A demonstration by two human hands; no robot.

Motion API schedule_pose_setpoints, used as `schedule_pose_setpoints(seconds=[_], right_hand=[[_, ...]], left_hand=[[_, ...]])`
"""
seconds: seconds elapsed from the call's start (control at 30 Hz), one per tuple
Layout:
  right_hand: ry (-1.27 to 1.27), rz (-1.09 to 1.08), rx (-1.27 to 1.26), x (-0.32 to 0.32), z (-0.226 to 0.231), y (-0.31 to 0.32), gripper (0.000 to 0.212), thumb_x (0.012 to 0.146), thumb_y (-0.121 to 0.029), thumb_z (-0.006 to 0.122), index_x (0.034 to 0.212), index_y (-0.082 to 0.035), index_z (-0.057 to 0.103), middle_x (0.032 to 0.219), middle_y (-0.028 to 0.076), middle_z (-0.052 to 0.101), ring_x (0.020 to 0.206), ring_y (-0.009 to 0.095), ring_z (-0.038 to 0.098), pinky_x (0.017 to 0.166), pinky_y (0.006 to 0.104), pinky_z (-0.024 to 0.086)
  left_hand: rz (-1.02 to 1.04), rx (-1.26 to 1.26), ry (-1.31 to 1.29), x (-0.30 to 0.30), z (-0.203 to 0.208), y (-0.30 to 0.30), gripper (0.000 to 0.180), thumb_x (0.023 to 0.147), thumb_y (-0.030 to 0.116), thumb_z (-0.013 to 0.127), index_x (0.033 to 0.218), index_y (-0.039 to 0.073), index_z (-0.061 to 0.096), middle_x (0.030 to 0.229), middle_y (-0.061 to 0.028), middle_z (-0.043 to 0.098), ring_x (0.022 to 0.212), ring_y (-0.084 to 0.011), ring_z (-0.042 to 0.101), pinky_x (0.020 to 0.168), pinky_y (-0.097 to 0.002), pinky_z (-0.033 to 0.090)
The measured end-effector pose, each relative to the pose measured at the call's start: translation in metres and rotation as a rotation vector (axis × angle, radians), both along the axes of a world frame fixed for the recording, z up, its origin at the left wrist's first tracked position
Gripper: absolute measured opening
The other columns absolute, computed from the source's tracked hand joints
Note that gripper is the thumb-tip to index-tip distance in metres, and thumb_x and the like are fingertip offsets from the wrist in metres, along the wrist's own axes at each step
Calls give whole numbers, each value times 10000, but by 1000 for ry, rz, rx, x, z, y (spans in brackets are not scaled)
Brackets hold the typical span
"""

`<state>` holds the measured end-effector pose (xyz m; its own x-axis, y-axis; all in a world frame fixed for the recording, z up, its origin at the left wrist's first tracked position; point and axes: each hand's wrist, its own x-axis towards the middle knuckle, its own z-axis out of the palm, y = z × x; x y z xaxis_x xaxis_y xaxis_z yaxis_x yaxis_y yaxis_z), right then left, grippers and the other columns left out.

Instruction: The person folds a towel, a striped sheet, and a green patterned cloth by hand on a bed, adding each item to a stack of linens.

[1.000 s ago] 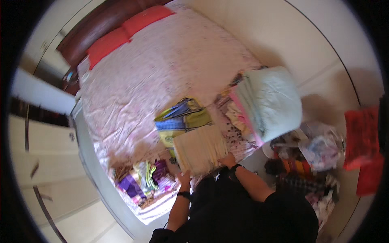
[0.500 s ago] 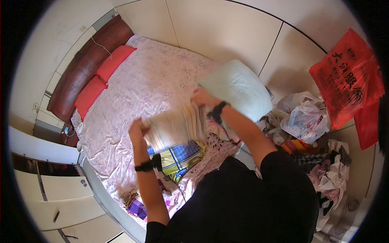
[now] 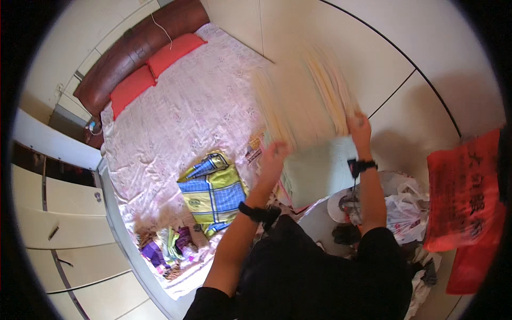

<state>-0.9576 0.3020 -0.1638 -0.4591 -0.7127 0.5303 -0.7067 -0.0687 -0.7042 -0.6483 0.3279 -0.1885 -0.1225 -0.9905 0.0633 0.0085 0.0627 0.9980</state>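
A cream cloth with yellow and pale stripes [image 3: 301, 101], blurred by motion, is stretched out in the air between my two hands. My left hand [image 3: 274, 153] is closed on its near left corner. Its near right corner is gripped by my right hand [image 3: 360, 127]. Below the cloth lies a pale green pillow [image 3: 320, 170], partly covered from sight by it. To the left of my left forearm, a blue and yellow-green checked cloth [image 3: 216, 193] rests on the bed, loosely folded.
The bed [image 3: 197, 101] has a pink flowered sheet and two red pillows [image 3: 176, 52] at its brown headboard [image 3: 136, 45]. Small purple and green textiles [image 3: 165, 246] lie at the near left corner. White plastic bags [image 3: 408, 210] and a red bag [image 3: 464, 197] are on my right.
The striped cloth has swung up and rightward, away from the checked cloth to above the pale green pillow. Both hands moved right with it. The view has shifted too.
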Motion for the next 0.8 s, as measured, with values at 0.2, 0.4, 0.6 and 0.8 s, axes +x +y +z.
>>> schedule_pose_setpoints(seconds=[0.2, 0.4, 0.6, 0.8], right_hand=[[240, -143, 525, -20, -151, 55, 555, 636, -295, 672, 1063, 23, 518, 1072, 256, 508, 1074, 357, 439, 888, 483, 349], [490, -162, 271, 61, -82, 32, 648, 712, -360, 614, 1257, -89, 392, 1288, 245, 339, 1239, 389, 237, 970, 553, 201], [781, -95, 572, 81, -136, 22, 560, 853, -440, 412, 1321, -145, 326, 1403, 132, 209, 1289, 339, 162, 965, 593, 162], [773, -162, 455, 88, -137, 62, 501, 860, -408, 448, 1232, -73, 442, 1306, 208, 347, 1221, 357, 296, 938, 511, 291]], left_hand=[[-289, 134, -526, -28, -109, 76, 353, 750, 273, 600, 982, 9, 574, 909, -117, 590, 875, -237, 552, 807, -335, 423], [-5, 667, -7, 29, -127, 73, 289, 783, 292, 552, 897, 33, 610, 821, -121, 613, 829, -194, 577, 742, -324, 445], [-286, 518, -899, 148, -241, 135, 327, 734, 282, 509, 928, 45, 623, 947, -202, 601, 879, -304, 582, 756, -390, 452], [-177, 868, -977, 242, -297, 232, 420, 740, 336, 456, 994, 40, 608, 1026, -216, 573, 978, -340, 549, 844, -412, 430]])
